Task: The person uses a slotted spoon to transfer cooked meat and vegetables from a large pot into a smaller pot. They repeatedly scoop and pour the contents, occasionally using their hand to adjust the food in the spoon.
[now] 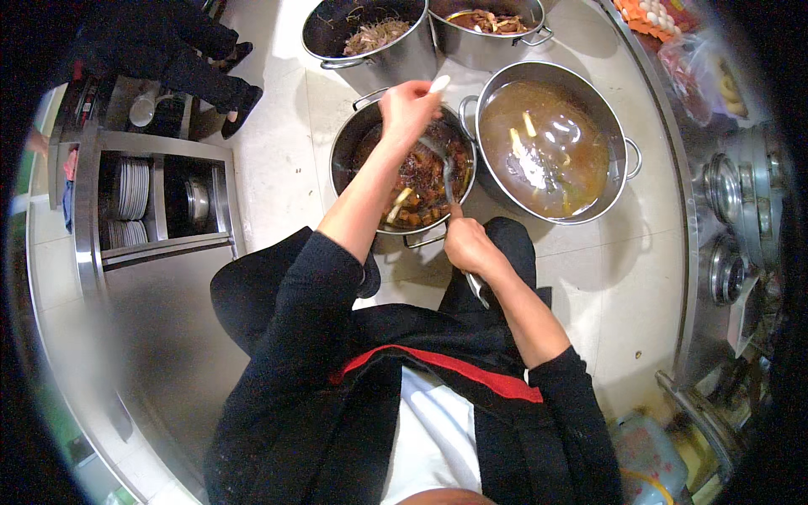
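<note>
My left hand (407, 110) is above the far side of a steel stockpot (339, 183), its fingers closed on a short pale piece of food (439, 83), perhaps scallion or ginger. The pot holds dark braising liquid with brown chunks (413, 218) and a pale yellow stalk piece (399, 204). My right hand (467, 243), just past the pot's near right rim, grips the handle of a metal ladle (449, 180). The ladle's head lies in the dark liquid, partly hidden. To the right, a wider steel pot (489, 95) holds brown broth with pale stalk pieces (529, 124) floating in it.
Beyond stand a tall pot of stringy scraps (379, 35) and a pot with brown food pieces (495, 22). A steel cabinet with stacked plates (134, 189) is at left, near another person's legs (208, 82). A shelf along the right holds eggs (650, 16) and metal lids (726, 189).
</note>
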A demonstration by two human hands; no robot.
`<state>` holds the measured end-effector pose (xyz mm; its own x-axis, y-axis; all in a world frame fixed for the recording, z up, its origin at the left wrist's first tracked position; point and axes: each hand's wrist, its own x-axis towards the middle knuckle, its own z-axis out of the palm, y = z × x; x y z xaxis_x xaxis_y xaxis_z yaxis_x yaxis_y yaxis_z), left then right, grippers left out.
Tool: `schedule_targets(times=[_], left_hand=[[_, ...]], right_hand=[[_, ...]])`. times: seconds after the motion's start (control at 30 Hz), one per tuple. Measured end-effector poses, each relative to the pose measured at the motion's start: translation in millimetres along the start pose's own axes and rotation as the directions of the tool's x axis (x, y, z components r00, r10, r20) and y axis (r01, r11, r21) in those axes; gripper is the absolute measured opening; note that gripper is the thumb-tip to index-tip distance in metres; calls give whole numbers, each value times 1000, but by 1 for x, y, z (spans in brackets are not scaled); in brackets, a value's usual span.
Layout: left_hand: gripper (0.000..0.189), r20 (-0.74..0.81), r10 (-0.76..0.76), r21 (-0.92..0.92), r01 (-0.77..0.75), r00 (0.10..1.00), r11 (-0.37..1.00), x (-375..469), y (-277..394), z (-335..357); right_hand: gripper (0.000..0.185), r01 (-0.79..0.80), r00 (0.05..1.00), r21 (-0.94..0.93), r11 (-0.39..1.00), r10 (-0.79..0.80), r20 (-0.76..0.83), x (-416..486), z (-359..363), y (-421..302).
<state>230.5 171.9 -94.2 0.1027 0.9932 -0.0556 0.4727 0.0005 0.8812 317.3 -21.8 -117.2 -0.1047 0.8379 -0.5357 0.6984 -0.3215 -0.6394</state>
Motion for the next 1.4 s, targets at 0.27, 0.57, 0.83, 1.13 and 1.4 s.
schedule_targets(times=[0.27,0.57,0.83,1.13,1.4], left_hand=[[63,406,231,-140,-190,884,972,14,3,28],[33,70,-277,-252,285,958,925,18,-119,-72],[15,36,-278,704,173,960,689,-31,-171,-67],[23,48,-274,838,111,961,535,-75,-174,-31],[26,-31,-348,775,243,937,584,-63,-182,-42]], right_hand=[[19,-350,856,547,760,23,516,61,5,25],[15,-631,769,775,26,-110,630,47,32,23],[25,-629,768,750,-206,-315,558,28,47,32],[19,-570,816,786,-240,-282,505,16,50,34],[21,-545,835,812,-207,-218,505,16,47,31]])
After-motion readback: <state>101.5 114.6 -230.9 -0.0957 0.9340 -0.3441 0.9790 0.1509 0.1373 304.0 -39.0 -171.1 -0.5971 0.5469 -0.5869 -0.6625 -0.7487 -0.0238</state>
